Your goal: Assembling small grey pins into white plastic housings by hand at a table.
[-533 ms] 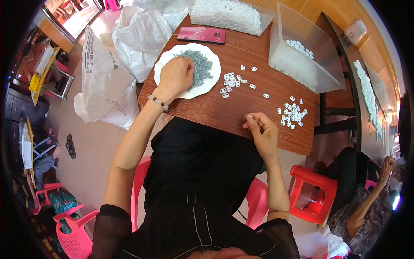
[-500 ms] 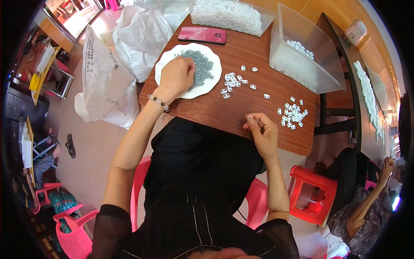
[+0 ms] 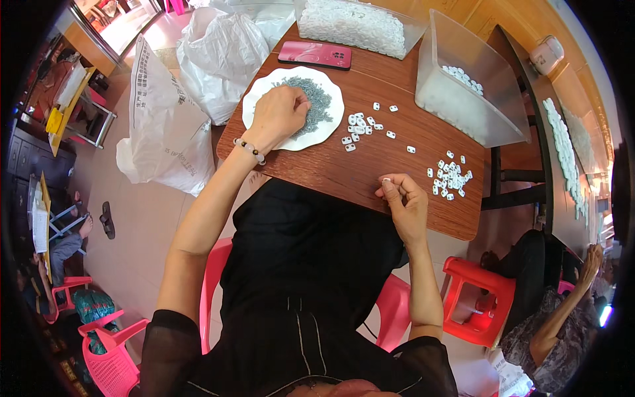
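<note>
My left hand [image 3: 280, 114] is over a white scalloped plate [image 3: 334, 122] heaped with small grey screws [image 3: 320, 106]. Its fingers are pinched together among the screws, and what they hold is hidden. At the table's near edge my right hand [image 3: 405, 202] is closed, with a small white plastic piece [image 3: 386, 180] between thumb and forefinger. Several white two-holed pieces [image 3: 360, 122] lie loose just right of the plate. A denser pile of the same pieces [image 3: 452, 177] lies farther right, beyond my right hand.
A red phone [image 3: 315, 55] lies behind the plate. Two clear bins of white pieces, one at the back [image 3: 413, 40] and one at the right [image 3: 456, 122], stand on the brown table [image 3: 317, 173]. White sacks [image 3: 165, 126] stand left. A person [image 3: 562, 331] sits at right near a red stool [image 3: 477, 291].
The view has shifted slightly, so the table things sit a little farther right. My left hand stays pinched over the screws, and my right hand keeps its hold on the white piece.
</note>
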`<move>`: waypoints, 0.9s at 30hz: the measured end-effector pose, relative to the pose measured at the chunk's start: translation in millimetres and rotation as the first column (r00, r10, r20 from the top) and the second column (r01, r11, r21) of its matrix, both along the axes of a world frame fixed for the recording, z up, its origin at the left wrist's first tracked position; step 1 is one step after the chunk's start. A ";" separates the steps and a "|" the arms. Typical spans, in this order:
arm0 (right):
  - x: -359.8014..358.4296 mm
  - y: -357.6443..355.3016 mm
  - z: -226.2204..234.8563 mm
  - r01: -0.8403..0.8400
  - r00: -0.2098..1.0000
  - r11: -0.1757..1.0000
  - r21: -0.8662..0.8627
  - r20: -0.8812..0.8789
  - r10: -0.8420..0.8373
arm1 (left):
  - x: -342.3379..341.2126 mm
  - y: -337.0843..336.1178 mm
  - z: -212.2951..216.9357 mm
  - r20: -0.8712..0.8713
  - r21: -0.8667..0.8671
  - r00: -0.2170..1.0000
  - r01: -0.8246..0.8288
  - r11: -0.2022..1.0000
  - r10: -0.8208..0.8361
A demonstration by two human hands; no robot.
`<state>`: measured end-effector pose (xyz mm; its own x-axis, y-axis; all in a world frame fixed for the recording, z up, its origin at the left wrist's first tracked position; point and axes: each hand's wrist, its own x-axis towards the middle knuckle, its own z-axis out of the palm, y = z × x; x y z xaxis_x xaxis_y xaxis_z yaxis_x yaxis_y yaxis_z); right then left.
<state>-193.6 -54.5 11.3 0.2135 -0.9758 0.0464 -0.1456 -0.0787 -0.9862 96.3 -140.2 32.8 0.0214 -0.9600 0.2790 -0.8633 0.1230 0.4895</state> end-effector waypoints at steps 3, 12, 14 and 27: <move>0.5 -0.4 0.7 0.004 1.000 1.000 -0.018 0.003 -0.004 | -0.4 -1.5 -1.9 0.001 -0.005 1.000 0.024 1.000 -0.024; 1.6 -0.7 0.9 0.022 1.000 0.999 -0.024 0.011 -0.022 | 3.3 -6.8 -3.9 -0.122 -0.064 0.991 0.047 0.997 -0.055; 2.3 0.0 4.0 0.041 0.999 0.999 -0.026 -0.008 -0.042 | 5.2 -4.2 1.1 -0.266 0.014 0.964 0.010 1.000 -0.006; 6.1 1.4 20.4 0.102 0.990 0.994 0.046 0.093 -0.105 | -10.1 37.6 6.7 -0.734 -0.076 0.646 0.227 0.971 -0.208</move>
